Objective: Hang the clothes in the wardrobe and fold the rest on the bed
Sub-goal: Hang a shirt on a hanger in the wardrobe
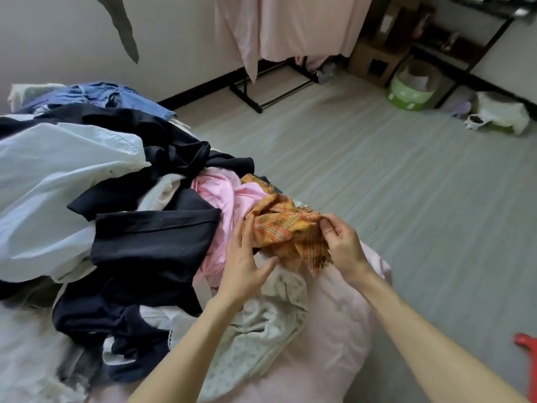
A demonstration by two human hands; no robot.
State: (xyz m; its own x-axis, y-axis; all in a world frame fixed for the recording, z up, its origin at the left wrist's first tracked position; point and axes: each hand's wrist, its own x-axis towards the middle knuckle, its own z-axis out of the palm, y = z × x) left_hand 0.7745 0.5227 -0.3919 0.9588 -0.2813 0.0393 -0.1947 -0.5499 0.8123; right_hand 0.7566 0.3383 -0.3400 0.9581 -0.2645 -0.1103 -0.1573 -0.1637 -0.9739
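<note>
On the bed, along its floor-side edge, lies the full heap of unsorted clothes. The heap runs from the far left of the view to the near corner and takes up most of the surface in front of me. No garment in it is yet folded, so I judge the task to be near its start.

At the right end of the heap, against a pink garment, sits the orange plaid cloth. This is the piece I am working. It is crumpled, with its bulk running from the upper left toward my right hand. A frayed edge hangs down on the right side, over the bed's pink cover.

My right hand is the nearer hand and the only one with a grip. Its thumb and forefinger are closed in a pinch on the cloth's upper right corner; the other fingers are curled behind.

My left hand is at the cloth's left side. Its fingers are straight and apart, tips touching where the plaid meets the pink garment, and they hold nothing.

The next move turns on this spacing: the cloth lies between both hands, so I judge that the left hand must find the opposite corner before the piece can be spread.
</note>
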